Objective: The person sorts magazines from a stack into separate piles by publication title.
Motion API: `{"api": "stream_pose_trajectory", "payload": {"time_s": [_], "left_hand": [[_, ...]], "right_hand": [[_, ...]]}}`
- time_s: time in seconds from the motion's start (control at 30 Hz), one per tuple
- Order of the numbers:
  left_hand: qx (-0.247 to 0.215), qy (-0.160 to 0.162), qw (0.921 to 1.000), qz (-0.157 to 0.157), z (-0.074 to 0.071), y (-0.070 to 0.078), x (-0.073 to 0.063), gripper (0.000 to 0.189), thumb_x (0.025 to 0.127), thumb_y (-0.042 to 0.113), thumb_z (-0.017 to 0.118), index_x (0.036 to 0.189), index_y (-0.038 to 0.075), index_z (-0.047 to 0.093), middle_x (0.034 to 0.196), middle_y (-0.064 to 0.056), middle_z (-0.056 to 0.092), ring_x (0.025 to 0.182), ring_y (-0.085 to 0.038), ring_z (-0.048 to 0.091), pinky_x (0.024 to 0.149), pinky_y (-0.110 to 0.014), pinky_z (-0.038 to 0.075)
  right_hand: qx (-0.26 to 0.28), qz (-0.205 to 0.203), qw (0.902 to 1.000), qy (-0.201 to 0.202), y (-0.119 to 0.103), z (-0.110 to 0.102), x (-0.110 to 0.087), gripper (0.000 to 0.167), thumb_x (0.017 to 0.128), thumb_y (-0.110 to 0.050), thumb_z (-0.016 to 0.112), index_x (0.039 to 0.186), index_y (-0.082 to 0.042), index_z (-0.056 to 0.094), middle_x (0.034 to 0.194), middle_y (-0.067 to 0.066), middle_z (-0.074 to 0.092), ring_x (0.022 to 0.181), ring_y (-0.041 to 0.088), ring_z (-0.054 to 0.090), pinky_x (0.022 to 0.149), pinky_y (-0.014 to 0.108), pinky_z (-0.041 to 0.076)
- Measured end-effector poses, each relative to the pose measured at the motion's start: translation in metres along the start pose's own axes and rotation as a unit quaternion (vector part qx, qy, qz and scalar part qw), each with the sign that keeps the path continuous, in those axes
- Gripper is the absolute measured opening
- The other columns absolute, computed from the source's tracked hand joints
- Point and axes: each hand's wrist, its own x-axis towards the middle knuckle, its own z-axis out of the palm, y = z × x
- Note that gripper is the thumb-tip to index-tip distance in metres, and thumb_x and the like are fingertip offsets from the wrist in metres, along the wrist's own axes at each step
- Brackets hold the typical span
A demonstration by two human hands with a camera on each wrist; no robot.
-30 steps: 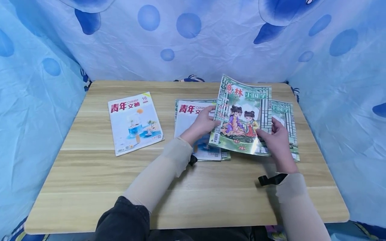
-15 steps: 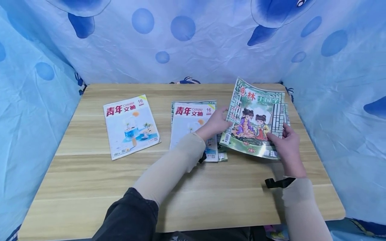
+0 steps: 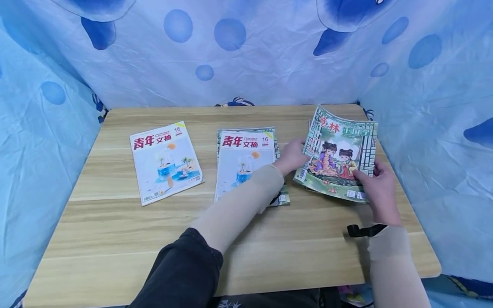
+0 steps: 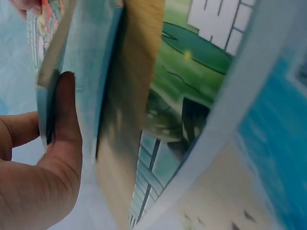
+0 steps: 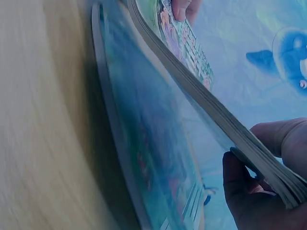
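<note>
A green magazine (image 3: 334, 158) with two cartoon figures on its cover is held between both hands over the right part of the table. Its left edge is pinched by my left hand (image 3: 292, 156); in the left wrist view the thumb and a finger (image 4: 67, 110) lie on either side of the spine. My right hand (image 3: 380, 188) grips the lower right edge, thumb on the cover. Below the held magazine, another magazine (image 5: 144, 134) lies on the table, seen in the right wrist view with a gap between the two; from the head view it is mostly hidden.
A white magazine (image 3: 242, 162) lies on a green one (image 3: 284, 197) mid-table, partly under my left forearm. Another white magazine (image 3: 166, 164) lies at the left. The wooden table (image 3: 115, 248) is enclosed by blue patterned cloth (image 3: 262, 77).
Both hands have carried the green magazine to the right, over the magazine lying there. My left forearm now crosses more of the middle stack. The magazine at the left has stayed in place.
</note>
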Motion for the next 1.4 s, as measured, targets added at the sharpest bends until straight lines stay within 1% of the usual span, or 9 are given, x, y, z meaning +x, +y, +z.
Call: {"api": "stream_pose_trajectory", "payload": {"time_s": [0.2, 0.3, 0.5, 0.67, 0.97, 1.1, 1.2, 1.3, 1.4], "left_hand": [[0.073, 0.0, 0.9973, -0.01, 0.015, 0.0, 0.005, 0.033, 0.09, 0.016, 0.078, 0.118, 0.006, 0.064, 0.1, -0.001, 0.065, 0.091, -0.015, 0.061, 0.081, -0.024, 0.051], [0.095, -0.009, 0.9954, -0.011, 0.02, -0.001, 0.006, 0.022, 0.09, 0.013, 0.077, 0.109, 0.009, 0.064, 0.09, 0.001, 0.062, 0.081, -0.014, 0.06, 0.072, -0.023, 0.05], [0.135, -0.034, 0.9901, -0.015, 0.024, -0.002, 0.007, 0.016, 0.089, 0.007, 0.071, 0.101, 0.011, 0.061, 0.086, 0.002, 0.06, 0.076, -0.014, 0.058, 0.063, -0.023, 0.049], [0.145, -0.045, 0.9884, -0.014, 0.025, -0.003, 0.005, 0.011, 0.088, 0.004, 0.069, 0.095, 0.01, 0.062, 0.084, -0.001, 0.063, 0.071, -0.015, 0.058, 0.059, -0.024, 0.049], [0.17, -0.049, 0.9842, 0.011, 0.028, -0.005, 0.005, 0.008, 0.088, 0.002, 0.066, 0.088, 0.01, 0.064, 0.081, -0.001, 0.064, 0.069, -0.015, 0.059, 0.059, -0.023, 0.049], [0.167, -0.047, 0.9848, 0.012, 0.03, -0.007, 0.006, 0.009, 0.088, 0.002, 0.067, 0.087, 0.011, 0.065, 0.079, 0.001, 0.064, 0.068, -0.014, 0.059, 0.059, -0.023, 0.048], [0.155, -0.049, 0.9868, -0.002, 0.029, -0.007, 0.005, 0.007, 0.089, 0.005, 0.068, 0.087, 0.011, 0.064, 0.077, 0.0, 0.063, 0.065, -0.014, 0.059, 0.055, -0.024, 0.048], [0.146, -0.051, 0.9879, -0.011, 0.026, -0.005, 0.003, 0.008, 0.09, 0.007, 0.068, 0.084, 0.011, 0.063, 0.075, -0.001, 0.062, 0.061, -0.015, 0.057, 0.051, -0.025, 0.047], [0.139, -0.05, 0.9891, 0.005, 0.019, -0.003, 0.0, 0.012, 0.09, 0.006, 0.066, 0.079, 0.01, 0.062, 0.072, -0.001, 0.06, 0.057, -0.015, 0.055, 0.049, -0.025, 0.046]], "right_hand": [[-0.029, 0.043, 0.9986, -0.004, 0.011, -0.006, 0.007, 0.082, 0.096, -0.024, 0.072, 0.162, -0.01, 0.024, 0.149, 0.018, 0.047, 0.118, 0.017, 0.055, 0.082, 0.015, 0.05], [-0.042, 0.047, 0.998, -0.005, 0.015, -0.008, 0.012, 0.082, 0.097, -0.026, 0.072, 0.161, -0.011, 0.024, 0.149, 0.018, 0.047, 0.12, 0.02, 0.054, 0.083, 0.017, 0.051], [-0.062, 0.045, 0.997, -0.003, 0.023, -0.01, 0.02, 0.078, 0.097, -0.027, 0.071, 0.16, -0.009, 0.029, 0.145, 0.018, 0.05, 0.116, 0.02, 0.055, 0.082, 0.018, 0.051], [-0.089, 0.049, 0.9947, -0.013, 0.026, -0.014, 0.022, 0.078, 0.097, -0.031, 0.071, 0.158, -0.004, 0.031, 0.143, 0.021, 0.051, 0.113, 0.02, 0.056, 0.08, 0.02, 0.051], [-0.15, 0.012, 0.9885, -0.015, 0.03, -0.015, 0.02, 0.078, 0.096, -0.037, 0.07, 0.153, 0.006, 0.037, 0.136, 0.028, 0.054, 0.111, 0.027, 0.055, 0.074, 0.025, 0.047], [-0.17, -0.004, 0.9853, -0.013, 0.029, -0.012, 0.018, 0.078, 0.097, -0.036, 0.069, 0.151, 0.01, 0.036, 0.138, 0.031, 0.052, 0.118, 0.036, 0.054, 0.085, 0.042, 0.051], [-0.194, -0.02, 0.9807, -0.007, 0.027, -0.01, 0.017, 0.082, 0.097, -0.035, 0.069, 0.152, 0.013, 0.031, 0.144, 0.035, 0.045, 0.127, 0.044, 0.047, 0.1, 0.057, 0.045], [-0.213, -0.029, 0.9767, 0.0, 0.024, -0.009, 0.016, 0.089, 0.095, -0.038, 0.069, 0.153, 0.013, 0.026, 0.149, 0.037, 0.037, 0.135, 0.048, 0.039, 0.106, 0.062, 0.037], [-0.196, -0.04, 0.9798, 0.01, 0.019, -0.006, 0.014, 0.089, 0.095, -0.04, 0.07, 0.155, 0.01, 0.027, 0.15, 0.035, 0.038, 0.135, 0.047, 0.039, 0.107, 0.061, 0.038]]}}
